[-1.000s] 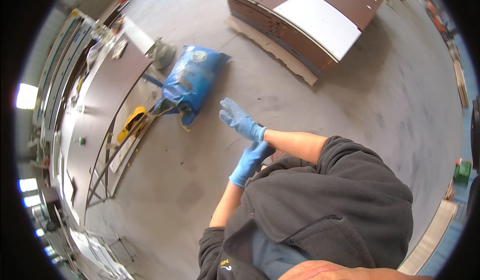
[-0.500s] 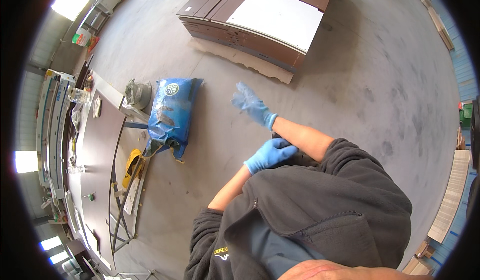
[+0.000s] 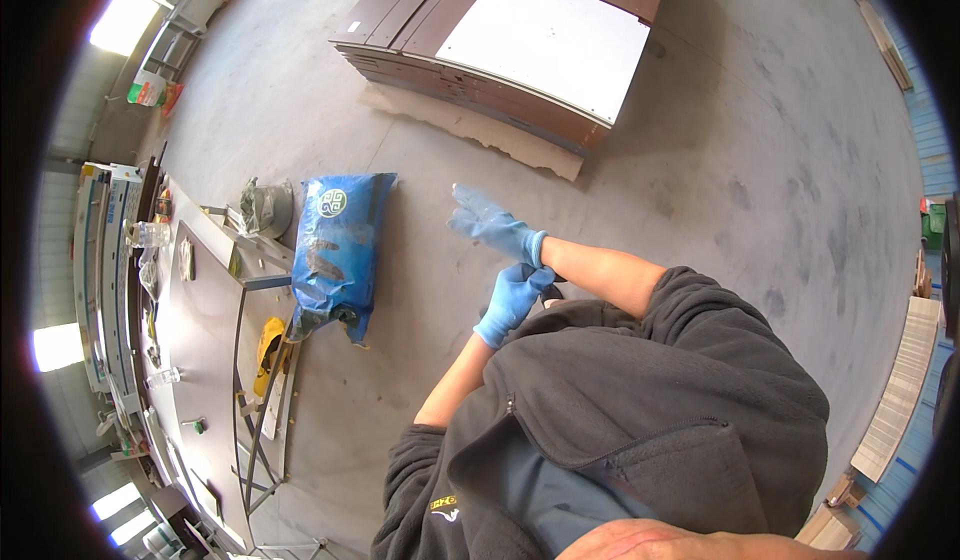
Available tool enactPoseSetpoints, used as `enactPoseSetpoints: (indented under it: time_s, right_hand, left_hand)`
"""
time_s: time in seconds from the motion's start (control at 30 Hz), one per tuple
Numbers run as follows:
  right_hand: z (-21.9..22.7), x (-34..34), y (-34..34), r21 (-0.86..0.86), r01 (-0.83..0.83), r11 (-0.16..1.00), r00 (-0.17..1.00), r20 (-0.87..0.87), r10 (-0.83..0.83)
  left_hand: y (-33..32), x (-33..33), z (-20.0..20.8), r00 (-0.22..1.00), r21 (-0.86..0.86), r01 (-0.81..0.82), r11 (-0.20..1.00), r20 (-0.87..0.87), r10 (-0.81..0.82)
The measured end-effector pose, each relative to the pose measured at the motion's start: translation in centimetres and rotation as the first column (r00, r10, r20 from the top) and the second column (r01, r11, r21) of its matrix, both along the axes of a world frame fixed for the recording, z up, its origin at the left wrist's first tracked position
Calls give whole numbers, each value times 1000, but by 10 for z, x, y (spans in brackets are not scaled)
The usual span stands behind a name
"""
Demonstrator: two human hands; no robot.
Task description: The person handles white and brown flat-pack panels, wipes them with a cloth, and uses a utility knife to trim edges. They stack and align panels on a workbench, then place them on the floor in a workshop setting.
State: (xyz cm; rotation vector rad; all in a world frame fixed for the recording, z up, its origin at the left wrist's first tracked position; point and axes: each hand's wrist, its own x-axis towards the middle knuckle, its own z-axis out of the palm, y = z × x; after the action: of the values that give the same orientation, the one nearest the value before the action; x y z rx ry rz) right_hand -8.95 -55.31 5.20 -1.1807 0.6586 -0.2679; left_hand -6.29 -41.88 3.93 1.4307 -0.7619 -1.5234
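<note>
Both my hands wear light blue work gloves. My right hand (image 3: 492, 228) reaches out to the left over the floor, its fingers stretched out and holding nothing; the fingertips are somewhat blurred. Just below its wrist, my left hand (image 3: 512, 300) is closed, with its fingers at the cuff of the right glove (image 3: 533, 248), which they seem to pinch. Part of that grip is hidden. A dark shoe (image 3: 545, 290) shows partly behind my left hand.
A full blue sack (image 3: 342, 250) and a grey bucket (image 3: 268, 208) stand left, beside a brown-topped table (image 3: 200, 310) on a metal frame. A yellow item (image 3: 268, 355) sits under it. Ahead, brown panels are stacked, a white panel (image 3: 550, 45) on top.
My left hand has risen toward my right wrist, and its fingers now meet the glove cuff. My right hand has shifted slightly left and down. The view has turned a little.
</note>
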Motion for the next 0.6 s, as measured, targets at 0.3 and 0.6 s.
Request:
enactPoseSetpoints:
  time_s: [0.3, 0.6]
  right_hand:
    - [-46, 74, -67, -188, 19, 982, 1000, 23, -15]
    - [-26, 150, -126, 145, 397, 906, 895, 155, -417]
  left_hand:
    - [-71, 94, 7, 972, -41, 225, 973, 85, -221]
    - [-136, 195, 26, 939, -2, 286, 958, 200, -280]
